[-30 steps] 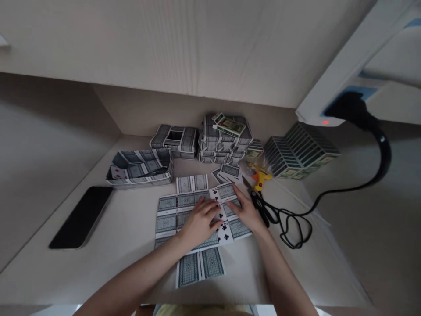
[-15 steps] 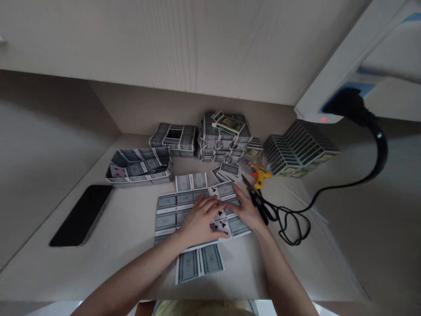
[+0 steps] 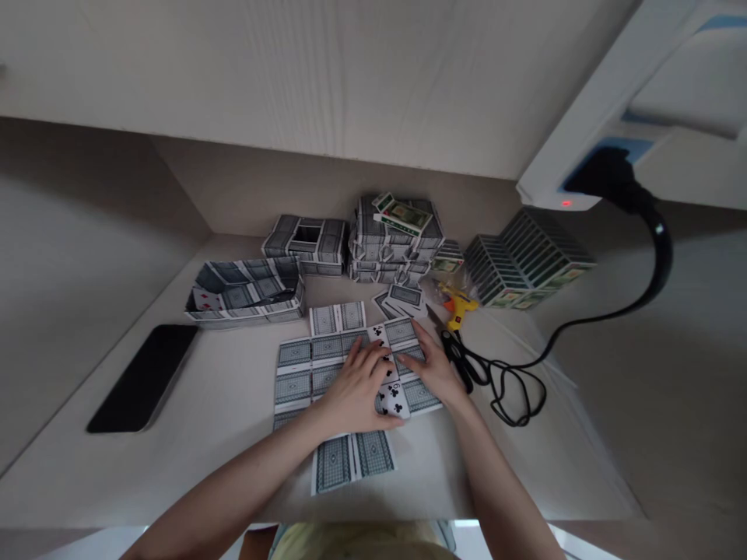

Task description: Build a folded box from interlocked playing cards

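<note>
A flat sheet of joined playing cards [image 3: 292, 386] lies on the desk, mostly patterned backs up, with two-card flaps at its far and near edges. My left hand [image 3: 355, 393] rests on its middle, fingers lightly bent and thumb spread. Beside that thumb, a face-up six of clubs [image 3: 395, 400] shows in a column of face-up club cards. My right hand [image 3: 436, 373] lies over the right-hand cards, thumb and fingers apart along the sheet's edge. Neither hand grips anything visible. The left palm hides part of the sheet.
Behind are an open card-built box [image 3: 245, 315], card-built boxes [image 3: 397, 249] and loose cards [image 3: 405, 297]. To the right are a yellow glue gun [image 3: 460, 305], black scissors [image 3: 458, 362], a coiled cable [image 3: 519, 397] and stacked card packs [image 3: 528, 260]. A phone [image 3: 143, 381] lies left.
My left fingertips have drawn back slightly from my right hand, uncovering more of the face-up cards. The right hand stays nearly in place. The whole view has shifted a little.
</note>
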Demonstrator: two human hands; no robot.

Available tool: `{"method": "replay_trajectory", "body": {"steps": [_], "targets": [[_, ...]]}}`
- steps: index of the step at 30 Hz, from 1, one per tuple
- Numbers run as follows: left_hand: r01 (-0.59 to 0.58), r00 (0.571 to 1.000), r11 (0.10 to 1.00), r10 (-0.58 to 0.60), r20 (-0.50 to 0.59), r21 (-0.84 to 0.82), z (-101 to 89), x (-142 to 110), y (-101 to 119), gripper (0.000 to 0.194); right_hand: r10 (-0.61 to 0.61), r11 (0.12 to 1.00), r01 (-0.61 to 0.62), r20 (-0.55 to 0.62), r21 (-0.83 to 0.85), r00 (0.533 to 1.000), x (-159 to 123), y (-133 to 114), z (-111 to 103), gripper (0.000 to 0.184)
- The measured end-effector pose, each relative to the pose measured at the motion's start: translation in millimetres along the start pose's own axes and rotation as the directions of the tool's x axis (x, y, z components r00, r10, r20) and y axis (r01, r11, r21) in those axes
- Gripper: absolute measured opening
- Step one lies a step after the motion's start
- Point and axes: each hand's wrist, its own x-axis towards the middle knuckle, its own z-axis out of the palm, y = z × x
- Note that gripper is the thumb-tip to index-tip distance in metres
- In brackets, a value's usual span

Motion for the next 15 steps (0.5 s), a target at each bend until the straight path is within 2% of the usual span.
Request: {"method": "replay_trajectory", "body": {"steps": [10, 15], "targets": [[0.005, 1.000, 1.000, -0.005, 0.009, 0.019, 0.6, -0.2, 0.6, 0.064, 0.052, 0.998, -0.052, -0.008, -0.030, 0.999, -2.0, -3.5, 0.4, 0.075], [-0.010, 1.000, 1.000, 0.010, 0.012, 0.022, 1.7, -0.7, -0.3, 0.061, 0.036, 0.997, -0.037, -0.020, -0.075, 0.999, -1.7, -0.8, -0.3, 0.074]]}}
